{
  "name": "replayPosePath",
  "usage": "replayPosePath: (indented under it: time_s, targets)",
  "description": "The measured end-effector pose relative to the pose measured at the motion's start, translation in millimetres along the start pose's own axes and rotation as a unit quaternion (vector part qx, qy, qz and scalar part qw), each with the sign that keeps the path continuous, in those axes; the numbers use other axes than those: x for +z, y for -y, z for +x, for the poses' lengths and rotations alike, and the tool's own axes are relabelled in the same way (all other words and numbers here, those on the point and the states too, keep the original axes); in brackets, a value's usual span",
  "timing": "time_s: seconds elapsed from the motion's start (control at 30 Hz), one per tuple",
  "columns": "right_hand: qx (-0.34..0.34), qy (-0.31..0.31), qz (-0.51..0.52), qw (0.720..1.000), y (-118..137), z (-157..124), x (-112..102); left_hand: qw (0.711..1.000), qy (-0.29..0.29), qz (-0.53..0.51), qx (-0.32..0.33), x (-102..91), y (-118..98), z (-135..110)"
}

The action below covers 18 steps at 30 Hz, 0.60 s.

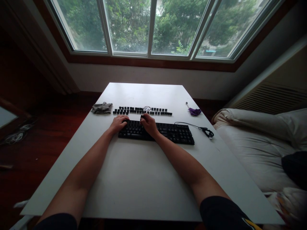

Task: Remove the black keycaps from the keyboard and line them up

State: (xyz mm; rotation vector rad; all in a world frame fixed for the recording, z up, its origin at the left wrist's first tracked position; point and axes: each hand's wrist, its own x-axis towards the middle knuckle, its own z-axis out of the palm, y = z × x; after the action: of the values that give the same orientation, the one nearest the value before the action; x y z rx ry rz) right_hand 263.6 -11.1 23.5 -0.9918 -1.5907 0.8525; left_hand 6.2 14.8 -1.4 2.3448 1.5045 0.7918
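A black keyboard (168, 131) lies across the white table in front of me. My left hand (118, 124) grips its upper left corner, thumb over the edge keys. Over the keyboard's upper row, my right hand (149, 124) is closed in a pinch, with a small black keycap (142, 117) at its fingertips. The fingers partly hide that piece. Behind the keyboard, loose black keycaps (158, 112) stand in two rows. Among them lies a thin wire loop tool (146, 108), its lower part hard to make out.
A crumpled grey cloth (102, 108) lies at the table's left edge. At the right are a purple cloth (194, 111), a thin stick-like tool (187, 104) and the coiled keyboard cable (206, 131). A pale sofa (251, 143) borders the white table (134, 185); a window stands beyond.
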Motion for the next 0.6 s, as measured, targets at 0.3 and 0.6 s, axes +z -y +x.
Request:
replayPosePath:
  time_s: [0.3,0.6]
  targets:
    - [-0.051,0.007,0.017,0.999,2,2,0,0.996,0.003,-0.083,0.018,-18.1,-44,4]
    - [-0.019,0.02,0.047,0.998,3,0,0,0.992,0.038,-0.117,0.027,-17.5,-72,3]
